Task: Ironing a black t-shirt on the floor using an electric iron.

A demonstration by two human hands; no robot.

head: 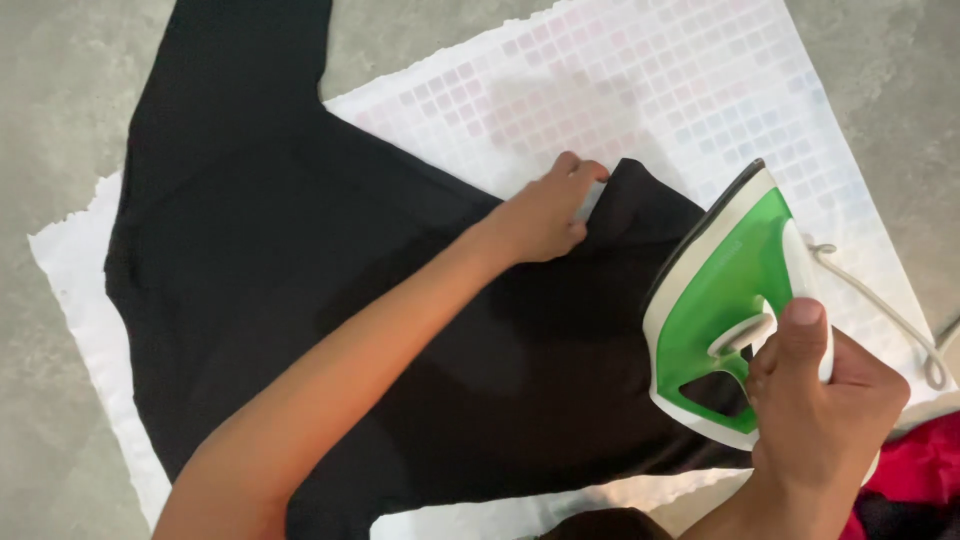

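pinching the collar edge of the black shirt (300, 300) taut with my left hand (545, 215), i grip the green iron (725, 300) with my right hand (825, 400). shirt lies on the white cloth (700, 90) on the floor; i'd glide toward the pinch, fingers clear.

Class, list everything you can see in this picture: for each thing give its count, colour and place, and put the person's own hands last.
Garment: one, black, spread flat over the white cloth.
Cloth: one, white with pale pink squares, on the floor under the garment.
Iron: one, green and white, tilted over the garment's right edge.
Cord: one, white, trailing right from the iron.
Fabric: one heap, red, bottom right corner.
Floor: grey, all around.
Left hand: one, pinching the garment's top edge.
Right hand: one, gripping the iron's handle.
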